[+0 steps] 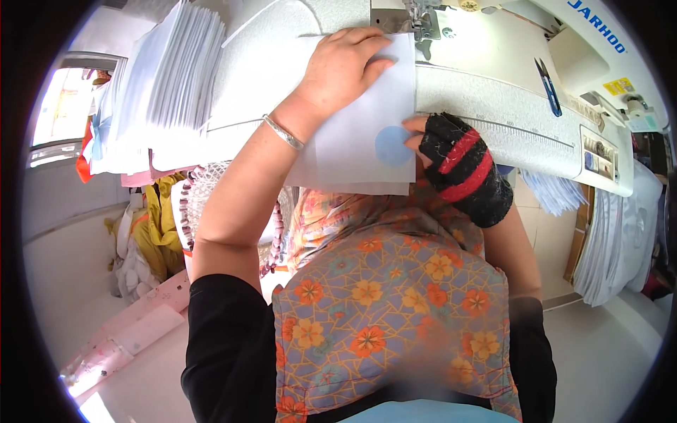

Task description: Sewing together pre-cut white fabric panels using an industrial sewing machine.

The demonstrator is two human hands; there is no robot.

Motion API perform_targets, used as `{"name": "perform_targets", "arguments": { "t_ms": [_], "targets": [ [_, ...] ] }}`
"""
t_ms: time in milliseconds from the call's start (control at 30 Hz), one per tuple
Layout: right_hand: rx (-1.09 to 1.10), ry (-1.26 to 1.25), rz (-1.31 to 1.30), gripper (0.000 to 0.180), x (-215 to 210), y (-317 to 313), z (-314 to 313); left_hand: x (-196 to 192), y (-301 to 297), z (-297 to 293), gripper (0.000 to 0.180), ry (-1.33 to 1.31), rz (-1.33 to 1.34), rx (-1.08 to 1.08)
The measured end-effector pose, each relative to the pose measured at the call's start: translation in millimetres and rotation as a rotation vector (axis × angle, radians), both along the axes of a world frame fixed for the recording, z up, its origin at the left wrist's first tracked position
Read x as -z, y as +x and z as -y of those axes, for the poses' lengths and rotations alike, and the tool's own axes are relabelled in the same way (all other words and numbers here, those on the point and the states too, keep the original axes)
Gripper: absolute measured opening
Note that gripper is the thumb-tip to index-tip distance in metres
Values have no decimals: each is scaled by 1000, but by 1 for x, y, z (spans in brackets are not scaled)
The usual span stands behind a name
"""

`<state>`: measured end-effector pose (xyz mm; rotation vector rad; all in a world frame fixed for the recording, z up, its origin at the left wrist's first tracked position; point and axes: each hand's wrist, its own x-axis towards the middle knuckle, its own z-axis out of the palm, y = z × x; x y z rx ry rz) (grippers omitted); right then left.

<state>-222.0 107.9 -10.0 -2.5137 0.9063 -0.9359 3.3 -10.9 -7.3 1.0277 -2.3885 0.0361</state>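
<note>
My left hand [344, 65] lies on the upper part of a thin white fabric sheet [345, 151], its fingers stretched out toward the sewing machine's presser foot [426, 28]. On the sheet's lower right is a pale blue round patch [393, 146]. My right hand [465, 166], in a black fingerless glove with red stripes, has its fingertips closed on the sheet's right edge beside that patch. The sheet's right edge lines up just below the presser foot, and its lower end hangs over the table's front edge above my flowered apron [388, 296].
A tall stack of white sheets [176, 77] stands at the left on the machine table [243, 92]. Blue-handled thread snips [549, 88] lie at the right, beyond a printed ruler strip [522, 132]. More pale sheets [610, 240] hang at the far right. Yellow cloth [161, 229] hangs lower left.
</note>
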Motion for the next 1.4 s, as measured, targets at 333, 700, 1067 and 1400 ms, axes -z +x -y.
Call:
{"name": "perform_targets", "arguments": {
  "t_ms": [333,700,1067,1400],
  "targets": [
    [-31,16,46,24,-3,0,2,-3,1,-3,36,-39,7,36],
    [44,10,90,24,0,17,-9,-10,-2,-13,48,-14,63,68],
    [291,-281,-202,29,-2,-26,109,0,-25,-21,69,25,152,10],
    [398,-360,-391,40,18,-25,143,1,-35,6,61,-33,154,-5]
  ]
}}
